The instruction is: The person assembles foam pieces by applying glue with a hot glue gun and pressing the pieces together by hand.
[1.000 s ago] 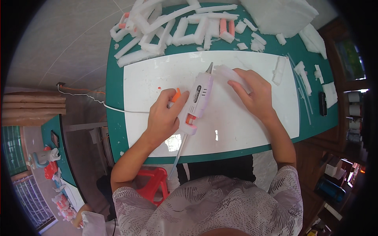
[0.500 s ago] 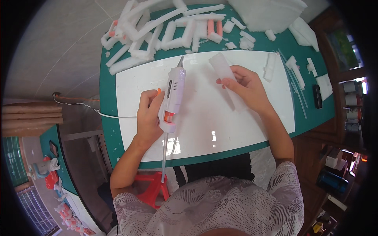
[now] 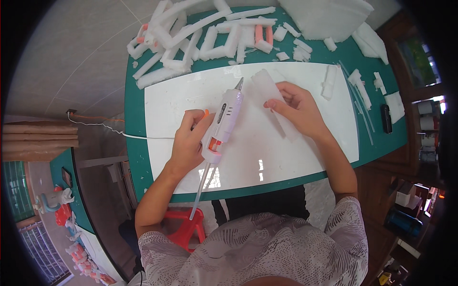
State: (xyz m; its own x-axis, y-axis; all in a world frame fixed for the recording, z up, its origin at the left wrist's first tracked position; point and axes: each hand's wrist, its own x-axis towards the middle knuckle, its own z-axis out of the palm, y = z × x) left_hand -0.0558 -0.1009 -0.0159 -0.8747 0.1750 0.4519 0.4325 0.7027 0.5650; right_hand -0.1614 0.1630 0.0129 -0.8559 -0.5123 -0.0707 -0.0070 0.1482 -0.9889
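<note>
My left hand (image 3: 189, 138) is wrapped round the handle of a white hot glue gun (image 3: 226, 119). Its metal nozzle points up and to the right, and a long clear glue stick (image 3: 199, 193) sticks out of its rear. In my right hand (image 3: 296, 108), between thumb and fingers, is a flat white foam strip (image 3: 267, 86), held tilted above the white board (image 3: 186, 102). The nozzle tip is close to the strip's left edge, with a small gap between them. Part of the strip is hidden behind my right fingers.
White foam frames (image 3: 217, 43), some with pink pieces, pile up at the back left of the green table (image 3: 329, 55). A big foam block (image 3: 324, 19) stands at the back. Clear glue sticks (image 3: 361, 112) and a black object (image 3: 386, 119) lie right. A white cord (image 3: 143, 137) runs off left.
The glue gun in my left hand has moved right and tilted, bringing its nozzle closer to the foam strip. My right hand keeps hold of the strip, nearly in place.
</note>
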